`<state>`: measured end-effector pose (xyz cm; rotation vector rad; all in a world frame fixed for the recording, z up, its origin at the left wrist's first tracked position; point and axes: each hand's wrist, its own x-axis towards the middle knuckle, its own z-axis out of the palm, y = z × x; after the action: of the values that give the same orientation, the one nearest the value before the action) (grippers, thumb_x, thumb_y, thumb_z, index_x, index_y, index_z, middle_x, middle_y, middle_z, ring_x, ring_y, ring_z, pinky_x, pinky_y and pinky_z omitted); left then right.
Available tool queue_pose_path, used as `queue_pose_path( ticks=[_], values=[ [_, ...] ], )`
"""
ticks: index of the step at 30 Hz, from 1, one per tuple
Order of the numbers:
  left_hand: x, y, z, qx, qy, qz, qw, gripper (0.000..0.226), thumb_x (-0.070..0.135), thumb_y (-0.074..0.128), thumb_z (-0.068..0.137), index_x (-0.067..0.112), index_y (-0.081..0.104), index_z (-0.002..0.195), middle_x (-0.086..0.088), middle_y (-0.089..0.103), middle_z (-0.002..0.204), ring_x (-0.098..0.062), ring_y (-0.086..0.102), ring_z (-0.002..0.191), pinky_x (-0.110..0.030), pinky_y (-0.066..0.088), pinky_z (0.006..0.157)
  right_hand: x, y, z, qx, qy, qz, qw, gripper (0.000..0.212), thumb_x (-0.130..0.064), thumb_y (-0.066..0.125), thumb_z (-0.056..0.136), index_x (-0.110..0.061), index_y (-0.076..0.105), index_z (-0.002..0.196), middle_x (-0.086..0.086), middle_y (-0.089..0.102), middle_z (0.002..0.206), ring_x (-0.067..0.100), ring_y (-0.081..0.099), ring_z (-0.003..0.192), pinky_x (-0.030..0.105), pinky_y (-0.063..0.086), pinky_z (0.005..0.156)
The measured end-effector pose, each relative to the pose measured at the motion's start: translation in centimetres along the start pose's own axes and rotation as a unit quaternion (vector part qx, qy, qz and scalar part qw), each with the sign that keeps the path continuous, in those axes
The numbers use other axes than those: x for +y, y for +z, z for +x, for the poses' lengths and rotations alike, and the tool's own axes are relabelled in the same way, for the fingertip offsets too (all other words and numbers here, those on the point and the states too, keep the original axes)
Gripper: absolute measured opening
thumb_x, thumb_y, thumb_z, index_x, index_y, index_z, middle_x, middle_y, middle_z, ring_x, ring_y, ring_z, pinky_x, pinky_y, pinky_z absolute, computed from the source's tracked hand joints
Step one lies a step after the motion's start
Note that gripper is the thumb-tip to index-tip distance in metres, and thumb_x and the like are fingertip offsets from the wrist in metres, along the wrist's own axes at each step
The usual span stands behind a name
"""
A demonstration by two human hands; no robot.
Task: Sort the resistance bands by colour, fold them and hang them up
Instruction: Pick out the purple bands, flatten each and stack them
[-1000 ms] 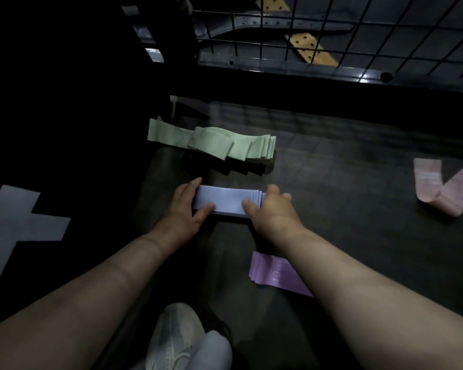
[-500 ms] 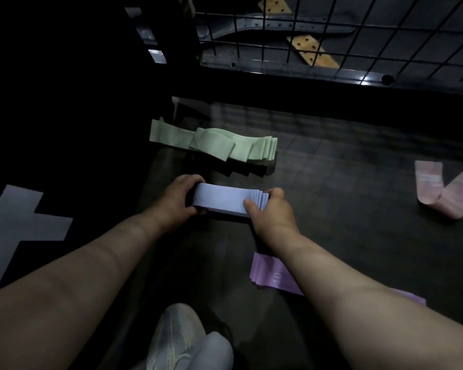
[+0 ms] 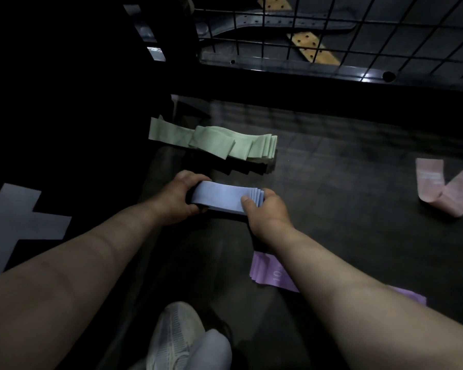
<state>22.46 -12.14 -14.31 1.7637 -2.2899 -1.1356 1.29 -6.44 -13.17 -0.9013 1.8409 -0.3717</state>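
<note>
Shoe: a white mesh trainer (image 3: 175,335) at the bottom edge, toe pointing away, with a pale trouser knee just beside it.
Floor: a dark, faintly glossy tiled floor (image 3: 345,182) that everything lies on.
Purple bands: a flat stack of lilac elastic resistance bands (image 3: 267,271) on the floor, partly hidden under the right forearm; white digits are printed near its left end.
Left marking: a pale grey cross-shaped patch (image 3: 19,220) on the dark surface at the far left.
Left hand: the left hand (image 3: 179,200) grips the left end of the blue stack, fingers curled over the far edge and thumb at the near edge.
Right hand: the right hand (image 3: 267,212) pinches the right end of the same stack, thumb pressed on top and fingers wrapped behind the layered ends.
Blue bands: a folded stack of pale blue elastic bands (image 3: 222,197) held level between both hands at the centre; whether it rests on the floor cannot be told.
Green bands: a loosely folded pile of pale green elastic bands (image 3: 217,144) on the floor just beyond the blue stack, one end trailing left.
Pink band: a pale pink elastic band (image 3: 433,188) lying bent in a V at the right edge, well apart from the hands.
Rack: a black wire-grid panel (image 3: 358,30) standing upright along the far side.
Behind the grid: a grey perforated metal bar (image 3: 278,22) and tan perforated strips (image 3: 313,48).
</note>
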Motion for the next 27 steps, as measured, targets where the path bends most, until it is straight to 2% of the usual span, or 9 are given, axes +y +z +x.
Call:
queue_pose_path(
  ticks=[2, 4, 7, 9, 12, 15, 17, 20, 27],
  values=[
    [0.2, -0.2, -0.2, 0.011, -0.008, -0.012, 1.0, 0.067, 0.011, 0.082, 0.071, 0.018, 0.057, 0.133, 0.0, 0.044, 0.125, -0.012, 0.047, 0.115, -0.015, 0.034, 0.097, 0.0, 0.0, -0.2, 0.018, 0.002, -0.032, 0.999, 0.061, -0.047, 0.055, 0.094, -0.01, 0.044, 0.14, 0.017, 0.043, 0.138, 0.035, 0.046, 0.125, 0.035, 0.039, 0.104],
    [0.4, -0.1, -0.4, 0.032, -0.014, -0.026, 0.999, 0.068, 0.023, 0.077, 0.065, 0.016, 0.059, 0.131, -0.001, 0.046, 0.124, -0.011, 0.048, 0.112, -0.002, 0.03, 0.091, -0.1, -0.1, -0.5, 0.054, 0.01, -0.075, 0.996, 0.071, -0.053, 0.054, 0.093, -0.011, 0.034, 0.146, 0.016, 0.033, 0.14, 0.036, 0.034, 0.132, 0.039, 0.034, 0.108],
    [0.8, 0.6, -0.7, 0.031, -0.025, -0.038, 0.999, 0.064, 0.017, 0.071, 0.066, 0.016, 0.058, 0.128, 0.001, 0.045, 0.125, -0.01, 0.046, 0.111, 0.007, 0.026, 0.082, -0.4, 0.4, -0.6, 0.037, 0.022, -0.037, 0.998, 0.066, -0.047, 0.054, 0.095, -0.009, 0.034, 0.145, 0.017, 0.035, 0.139, 0.038, 0.041, 0.129, 0.04, 0.038, 0.106],
    [0.8, 0.8, -0.6, 0.042, -0.03, -0.048, 0.997, 0.058, -0.002, 0.07, 0.071, 0.016, 0.059, 0.126, 0.0, 0.046, 0.125, -0.012, 0.048, 0.11, 0.003, 0.03, 0.081, -0.3, 0.9, -0.7, 0.019, 0.015, -0.016, 1.0, 0.057, -0.041, 0.053, 0.096, -0.007, 0.041, 0.14, 0.019, 0.039, 0.136, 0.039, 0.048, 0.123, 0.038, 0.042, 0.105],
    [0.9, 0.2, -0.8, 0.051, -0.04, -0.032, 0.997, 0.059, -0.007, 0.067, 0.073, 0.015, 0.059, 0.126, -0.002, 0.047, 0.125, -0.012, 0.047, 0.109, -0.008, 0.033, 0.085, -0.2, 0.9, -0.7, 0.015, -0.015, -0.03, 0.999, 0.05, -0.038, 0.051, 0.098, -0.007, 0.044, 0.137, 0.018, 0.04, 0.134, 0.038, 0.05, 0.12, 0.037, 0.041, 0.104],
    [0.5, 0.2, -0.9, 0.013, -0.051, 0.026, 0.998, 0.066, 0.002, 0.07, 0.074, 0.017, 0.053, 0.136, -0.007, 0.044, 0.138, -0.022, 0.043, 0.122, -0.018, 0.027, 0.098, 0.1, 0.7, -0.5, 0.009, -0.016, -0.07, 0.997, 0.06, -0.04, 0.047, 0.1, -0.005, 0.033, 0.147, 0.018, 0.034, 0.141, 0.038, 0.039, 0.13, 0.038, 0.034, 0.109],
    [0.6, 0.3, -1.0, 0.009, -0.067, 0.048, 0.997, 0.074, 0.02, 0.069, 0.07, 0.022, 0.048, 0.141, -0.006, 0.039, 0.146, -0.03, 0.037, 0.13, -0.025, 0.026, 0.106, 0.0, 0.8, -0.6, 0.008, -0.009, -0.089, 0.996, 0.07, -0.044, 0.046, 0.1, -0.004, 0.021, 0.153, 0.017, 0.027, 0.146, 0.036, 0.03, 0.135, 0.039, 0.028, 0.112],
    [1.4, 0.3, -1.2, 0.022, -0.088, 0.062, 0.994, 0.093, 0.041, 0.058, 0.06, 0.027, 0.036, 0.149, -0.003, 0.03, 0.152, -0.029, 0.029, 0.138, -0.038, 0.021, 0.114, -0.2, 0.9, -1.0, 0.012, -0.001, -0.074, 0.997, 0.08, -0.046, 0.048, 0.099, -0.002, 0.011, 0.154, 0.017, 0.022, 0.151, 0.035, 0.025, 0.138, 0.04, 0.025, 0.114],
    [1.6, 1.4, -1.9, 0.065, -0.064, 0.076, 0.993, 0.093, 0.054, 0.077, 0.071, 0.026, 0.036, 0.15, -0.003, 0.031, 0.151, -0.026, 0.031, 0.138, -0.039, 0.023, 0.116, -0.3, 1.0, -1.5, 0.012, -0.008, -0.042, 0.999, 0.095, -0.054, 0.054, 0.092, -0.003, 0.003, 0.155, 0.015, 0.019, 0.154, 0.033, 0.021, 0.141, 0.04, 0.024, 0.114]
  ],
)
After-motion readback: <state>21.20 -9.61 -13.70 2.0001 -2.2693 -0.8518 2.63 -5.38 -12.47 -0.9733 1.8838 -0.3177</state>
